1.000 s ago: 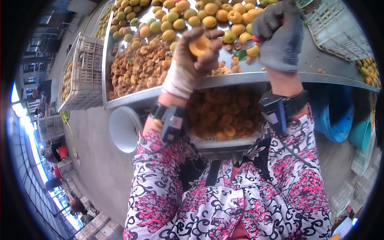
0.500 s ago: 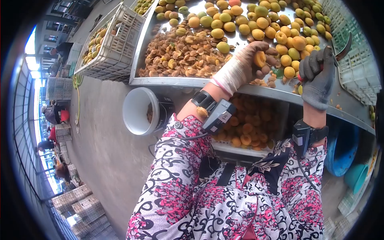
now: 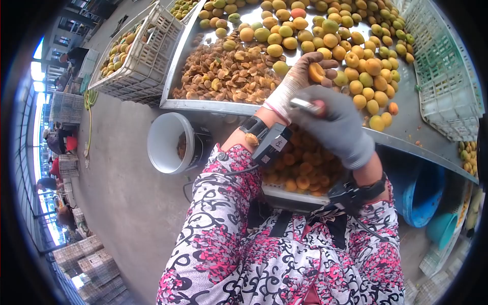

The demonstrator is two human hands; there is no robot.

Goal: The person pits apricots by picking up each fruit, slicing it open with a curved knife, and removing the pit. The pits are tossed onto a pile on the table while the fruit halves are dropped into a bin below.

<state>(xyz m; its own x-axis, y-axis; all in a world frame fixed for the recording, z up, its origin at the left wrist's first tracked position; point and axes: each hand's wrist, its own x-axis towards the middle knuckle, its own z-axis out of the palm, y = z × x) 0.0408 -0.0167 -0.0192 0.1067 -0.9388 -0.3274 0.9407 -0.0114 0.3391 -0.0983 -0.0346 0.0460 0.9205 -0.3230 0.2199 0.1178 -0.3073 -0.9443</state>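
My left hand [image 3: 303,72], in a fingerless white wrap, is over the table's front edge, its fingers curled round a halved apricot [image 3: 316,72] with the cut face showing. In front of it, my right hand [image 3: 333,119], in a grey glove and smeared by motion, is closed on a red-handled knife [image 3: 305,105]; its blade is mostly hidden. Left of my hands lies a heap of brown apricot pits [image 3: 229,71]. Whole yellow and green apricots [image 3: 373,68] spread across the metal table [image 3: 213,104] behind and to the right.
Below the table, a crate [image 3: 290,197] holds halved apricots [image 3: 305,170]. A white bucket [image 3: 162,142] stands on the floor at left. Plastic crates flank the table, one with apricots [image 3: 147,51], one at right [image 3: 447,76]. Blue [image 3: 422,203] and teal [image 3: 441,227] tubs sit lower right.
My right hand with the knife has swung left and down from the table's right side to just before my left hand. My left hand has shifted slightly left, still holding the apricot half.
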